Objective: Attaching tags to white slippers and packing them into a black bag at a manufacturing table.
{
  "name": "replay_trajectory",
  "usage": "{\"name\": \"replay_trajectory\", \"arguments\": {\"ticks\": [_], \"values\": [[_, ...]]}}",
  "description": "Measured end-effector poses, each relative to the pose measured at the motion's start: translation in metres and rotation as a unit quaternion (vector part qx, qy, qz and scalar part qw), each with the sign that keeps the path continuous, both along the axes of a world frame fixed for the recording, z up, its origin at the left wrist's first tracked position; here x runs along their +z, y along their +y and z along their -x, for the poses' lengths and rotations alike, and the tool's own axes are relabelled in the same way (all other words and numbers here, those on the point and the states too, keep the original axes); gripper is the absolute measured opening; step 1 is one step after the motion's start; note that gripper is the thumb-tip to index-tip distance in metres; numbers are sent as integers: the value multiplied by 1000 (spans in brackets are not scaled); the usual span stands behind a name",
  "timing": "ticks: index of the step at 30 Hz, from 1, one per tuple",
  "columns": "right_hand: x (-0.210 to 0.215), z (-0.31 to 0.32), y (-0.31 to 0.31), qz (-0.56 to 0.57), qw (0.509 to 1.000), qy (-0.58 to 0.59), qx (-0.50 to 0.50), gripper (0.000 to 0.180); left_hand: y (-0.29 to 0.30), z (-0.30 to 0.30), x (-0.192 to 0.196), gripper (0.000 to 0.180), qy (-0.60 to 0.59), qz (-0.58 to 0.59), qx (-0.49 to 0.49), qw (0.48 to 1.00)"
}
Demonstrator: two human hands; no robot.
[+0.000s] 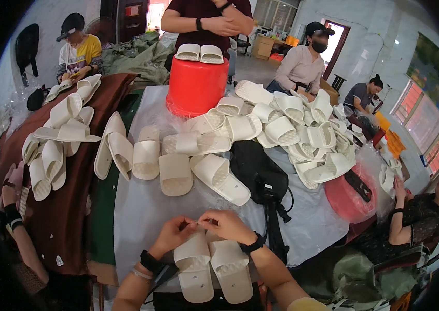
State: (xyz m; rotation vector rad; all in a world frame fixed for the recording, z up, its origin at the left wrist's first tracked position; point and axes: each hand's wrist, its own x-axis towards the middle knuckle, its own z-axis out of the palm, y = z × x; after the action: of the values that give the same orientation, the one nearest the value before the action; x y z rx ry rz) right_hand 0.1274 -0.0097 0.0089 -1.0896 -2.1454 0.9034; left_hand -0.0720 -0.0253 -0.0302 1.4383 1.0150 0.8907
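Observation:
A pair of cream-white slippers lies side by side close to me, a left slipper (pixel 193 256) and a right slipper (pixel 230 259), soles down. Over their far ends my left hand (pixel 174 234) and my right hand (pixel 227 226) meet, fingertips pinched close together. Whatever sits between the fingers is too small to make out. Just beyond my hands, a loose slipper (pixel 219 179) and another slipper (pixel 176 174) rest on the grey-white table cover (pixel 136 217).
Many more slippers (pixel 282 129) are heaped at the right. A red bucket (pixel 197 85) carries a pair of slippers (pixel 200 53). A black bag (pixel 258 173) lies right of centre, beside a pink-red tub (pixel 352 194). Left stands a brown-covered table (pixel 77 207) with slippers. Several people surround the tables.

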Motion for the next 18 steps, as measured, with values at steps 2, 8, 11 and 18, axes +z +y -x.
{"name": "replay_trajectory", "arguments": {"ticks": [2, 8, 11, 18], "values": [[-3, -2, 2, -11, 1000, 8, -12, 16, 0, -1, 4, 16, 1, -8, -2, 1000], [0, 1, 5, 4, 1000, 10, -15, 14, 5, 3, -7, 14, -33, -22, -1, 999], [-2, 2, 1, -13, 1000, 11, 1, 15, 1, 3, -6, 14, -20, -31, -3, 999], [-3, 0, -2, 3, 1000, 9, -23, 15, -5, 1, 2, 18, -41, 3, -8, 999]]}}
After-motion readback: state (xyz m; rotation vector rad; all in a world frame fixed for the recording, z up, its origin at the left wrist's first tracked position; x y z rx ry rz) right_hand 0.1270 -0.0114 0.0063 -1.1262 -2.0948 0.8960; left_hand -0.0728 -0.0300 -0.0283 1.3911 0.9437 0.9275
